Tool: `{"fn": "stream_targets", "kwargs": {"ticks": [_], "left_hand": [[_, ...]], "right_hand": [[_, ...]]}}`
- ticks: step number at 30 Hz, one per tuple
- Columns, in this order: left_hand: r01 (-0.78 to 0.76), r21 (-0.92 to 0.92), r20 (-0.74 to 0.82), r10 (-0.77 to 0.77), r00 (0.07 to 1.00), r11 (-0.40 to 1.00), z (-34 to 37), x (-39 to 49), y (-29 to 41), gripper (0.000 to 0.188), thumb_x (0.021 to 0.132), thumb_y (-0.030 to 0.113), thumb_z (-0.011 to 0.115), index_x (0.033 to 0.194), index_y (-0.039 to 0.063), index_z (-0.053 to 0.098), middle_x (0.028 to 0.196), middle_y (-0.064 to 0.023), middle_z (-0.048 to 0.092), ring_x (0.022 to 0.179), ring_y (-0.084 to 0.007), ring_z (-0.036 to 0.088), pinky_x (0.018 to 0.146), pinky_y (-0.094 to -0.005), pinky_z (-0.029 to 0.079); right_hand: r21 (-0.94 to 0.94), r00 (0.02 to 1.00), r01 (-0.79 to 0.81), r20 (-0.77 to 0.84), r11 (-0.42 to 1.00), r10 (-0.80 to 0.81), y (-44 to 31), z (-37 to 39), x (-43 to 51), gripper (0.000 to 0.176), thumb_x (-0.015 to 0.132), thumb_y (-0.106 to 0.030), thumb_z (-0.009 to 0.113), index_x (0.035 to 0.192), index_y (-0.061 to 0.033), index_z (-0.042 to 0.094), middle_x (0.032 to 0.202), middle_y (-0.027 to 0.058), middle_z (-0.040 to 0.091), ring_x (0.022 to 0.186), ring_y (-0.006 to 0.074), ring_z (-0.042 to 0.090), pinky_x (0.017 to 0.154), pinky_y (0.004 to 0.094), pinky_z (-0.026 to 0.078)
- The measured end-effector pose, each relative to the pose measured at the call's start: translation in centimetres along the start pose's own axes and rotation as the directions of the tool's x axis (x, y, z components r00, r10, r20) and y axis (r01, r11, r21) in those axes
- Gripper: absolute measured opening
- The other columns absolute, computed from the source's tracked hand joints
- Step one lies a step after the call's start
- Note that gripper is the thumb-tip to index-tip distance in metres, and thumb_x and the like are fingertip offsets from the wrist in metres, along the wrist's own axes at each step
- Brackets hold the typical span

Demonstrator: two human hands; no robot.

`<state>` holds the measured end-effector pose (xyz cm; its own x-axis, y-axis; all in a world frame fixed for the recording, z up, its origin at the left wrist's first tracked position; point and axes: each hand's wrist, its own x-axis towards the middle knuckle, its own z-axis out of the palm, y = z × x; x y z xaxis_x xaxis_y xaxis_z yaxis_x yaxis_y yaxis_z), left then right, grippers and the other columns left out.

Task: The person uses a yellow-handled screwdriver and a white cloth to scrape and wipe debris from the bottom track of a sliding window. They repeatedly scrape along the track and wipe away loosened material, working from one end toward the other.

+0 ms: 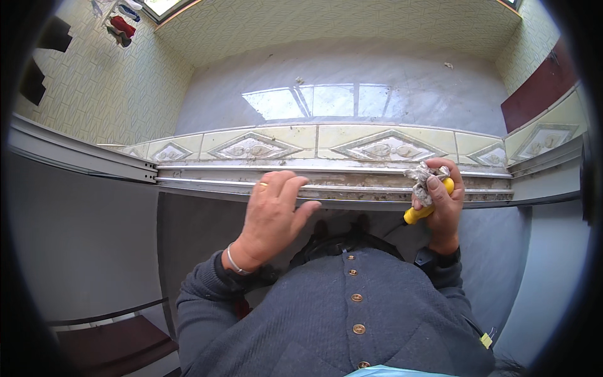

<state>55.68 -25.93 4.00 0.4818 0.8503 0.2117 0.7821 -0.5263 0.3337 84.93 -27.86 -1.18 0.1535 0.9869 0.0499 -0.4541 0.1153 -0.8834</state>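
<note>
Dirt and stains mark the grooves of a sliding window's metal track that runs across in front of me. My left hand is over the track's middle, fingers apart and holding nothing, with a ring and a bracelet on it. Near the right end of the track, my right hand grips a crumpled, soiled white cloth or tissue together with a screwdriver by its yellow handle. The thin shaft points down and left, towards my body.
Beyond the track lies a ledge of patterned tiles, then a grey floor with bits of debris. Sliding frames stand at the left. A dark red chair or bench is at the lower left. Clothes hang at the upper left.
</note>
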Motion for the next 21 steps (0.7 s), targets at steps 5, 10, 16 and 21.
{"fn": "stream_targets", "kwargs": {"ticks": [5,10,16,21], "left_hand": [[0.138,0.231,0.024,-0.147,0.989,0.963,-0.6,-3.2,-2.4,0.037,0.077,0.024,0.077,0.103,0.003,0.062,0.107,-0.0105,0.059,0.105,-0.0303,0.054,0.094,-0.0410,0.040],[0.168,0.239,0.005,-0.175,0.985,0.956,1.3,-3.2,-1.9,0.044,0.075,0.027,0.077,0.106,0.000,0.062,0.109,-0.0130,0.059,0.107,-0.0312,0.054,0.096,-0.0425,0.039],[0.041,0.176,0.067,-0.053,0.996,0.984,3.0,-2.0,1.1,0.054,0.074,0.027,0.078,0.114,-0.005,0.060,0.112,-0.0161,0.059,0.110,-0.0316,0.054,0.100,-0.0437,0.038],[-0.070,-0.001,0.115,0.070,0.991,0.998,3.7,-0.2,3.0,0.056,0.076,0.026,0.077,0.118,-0.005,0.059,0.114,-0.0156,0.059,0.109,-0.0308,0.055,0.098,-0.0414,0.040]], "right_hand": [[-0.036,1.000,0.018,0.024,0.999,-0.017,0.0,0.1,0.0,0.025,0.093,-0.009,0.061,0.116,-0.0016,0.055,0.084,0.0061,0.061,0.060,0.0094,0.056,0.053,0.0226,0.047],[-0.012,0.999,0.022,0.035,1.000,-0.021,0.1,-0.2,0.1,0.026,0.093,-0.009,0.060,0.116,-0.0006,0.055,0.084,0.0067,0.061,0.060,0.0097,0.057,0.053,0.0223,0.047],[-0.038,0.999,0.032,0.028,0.999,-0.031,0.1,-0.3,0.0,0.025,0.093,-0.009,0.060,0.116,0.0000,0.055,0.084,0.0072,0.062,0.059,0.0100,0.057,0.052,0.0221,0.048],[-0.040,0.999,0.009,0.048,0.999,-0.007,0.0,-0.1,0.3,0.024,0.093,-0.008,0.060,0.116,-0.0007,0.055,0.083,0.0071,0.062,0.060,0.0098,0.058,0.053,0.0219,0.048]]}}
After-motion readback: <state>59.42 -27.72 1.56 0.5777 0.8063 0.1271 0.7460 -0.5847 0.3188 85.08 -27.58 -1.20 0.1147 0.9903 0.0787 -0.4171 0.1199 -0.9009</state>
